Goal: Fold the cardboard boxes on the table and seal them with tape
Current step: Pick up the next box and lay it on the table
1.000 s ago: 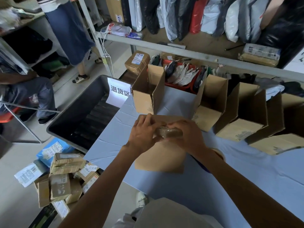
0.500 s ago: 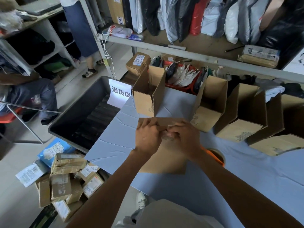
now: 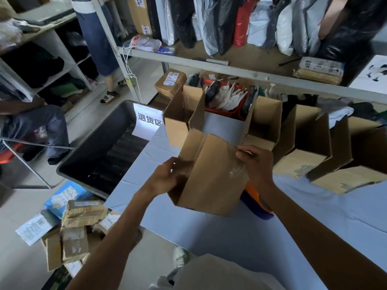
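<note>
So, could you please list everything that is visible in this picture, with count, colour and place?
held box: one, brown, lifted over the table between both hands
clear tape: one strip, shiny, on the held box
open boxes: at least four, brown, standing in a row at the far side of the table
table: one, light blue cover
tape dispenser: one, orange and blue, partly hidden behind the held box
black bin: one, left of the table, with a white sign
taped parcels: several, brown, on the floor at lower left
bags: many, black, white and red, on the back shelf
other people: two, at the left, partly seen
left hand: on the box's left side
right hand: on the box's right edge
</note>
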Tool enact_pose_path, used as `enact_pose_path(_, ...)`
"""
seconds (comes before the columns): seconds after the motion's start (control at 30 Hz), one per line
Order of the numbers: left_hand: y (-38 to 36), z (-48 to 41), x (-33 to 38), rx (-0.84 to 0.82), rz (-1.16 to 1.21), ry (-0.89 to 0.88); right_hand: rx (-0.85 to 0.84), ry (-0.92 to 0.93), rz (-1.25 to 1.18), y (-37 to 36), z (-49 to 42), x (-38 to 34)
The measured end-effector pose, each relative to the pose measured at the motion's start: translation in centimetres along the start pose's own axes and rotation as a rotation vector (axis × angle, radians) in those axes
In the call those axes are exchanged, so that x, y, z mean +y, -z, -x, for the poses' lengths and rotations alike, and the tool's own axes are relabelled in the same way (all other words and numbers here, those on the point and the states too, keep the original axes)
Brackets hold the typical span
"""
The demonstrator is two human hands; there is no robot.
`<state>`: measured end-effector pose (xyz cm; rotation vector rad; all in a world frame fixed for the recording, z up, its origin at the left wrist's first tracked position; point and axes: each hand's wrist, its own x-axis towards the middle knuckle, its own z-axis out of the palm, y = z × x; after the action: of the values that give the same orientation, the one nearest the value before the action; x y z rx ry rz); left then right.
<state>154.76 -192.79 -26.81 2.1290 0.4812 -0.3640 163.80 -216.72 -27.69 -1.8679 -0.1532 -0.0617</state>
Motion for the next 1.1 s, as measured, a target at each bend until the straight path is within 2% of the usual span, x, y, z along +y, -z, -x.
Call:
enact_pose_path(0.03,-0.5,0.0,0.1,0.052,-0.074,-0.023,-0.008,0.016,0.05,-0.1,0.1,0.2)
enact_pose_path(0.1,-1.0,0.0,0.5,0.123,-0.046,-0.059,-0.067,0.003,0.168,-0.3,0.4,0.6)
enact_pose_path(0.2,-1.1,0.0,1.4,0.146,0.042,-0.09,-0.242,-0.126,0.124,-0.6,1.6,-0.1)
enact_pose_path(0.3,-0.9,-0.2,2.5,0.195,0.083,-0.112,-0.553,-0.059,0.008,-0.9,2.7,-1.1)
enact_pose_path(0.37,-0.4,-0.4,3.2,0.218,0.081,-0.119,-0.629,0.034,0.093,-1.0,2.9,-1.0)
enact_pose_path(0.43,0.2,-0.2,4.0,0.2,0.174,-0.112,-0.557,0.022,-0.002,-0.8,2.6,-1.1)
enact_pose_path(0.53,0.2,0.3,5.4,0.126,0.279,-0.092,-0.347,-0.014,-0.13,-0.3,2.1,-1.6)
enact_pose_path(0.63,-0.4,0.4,6.1,0.234,0.068,-0.273,-0.239,-0.036,-0.148,0.0,1.5,-1.5)
enact_pose_path(0.7,-0.5,0.6,6.8,0.255,0.043,-0.459,-0.213,-0.101,-0.172,0.0,1.3,-1.2)
enact_pose_path(0.83,-1.1,0.2,8.1,0.089,0.011,-0.623,-0.216,-0.186,-0.214,0.0,1.3,-0.5)
enact_pose_path(0.9,-1.5,-0.3,8.3,0.034,0.024,-0.626,-0.214,-0.22,-0.227,-0.1,1.5,-0.2)
enact_pose_path(0.97,-2.0,-0.9,7.9,0.054,0.003,-0.62,-0.223,-0.268,-0.217,-0.2,1.7,0.0)
enact_pose_path(1.1,-3.1,-1.8,7.2,0.168,-0.309,-0.522,-0.228,-0.385,-0.097,-0.8,2.4,1.7)
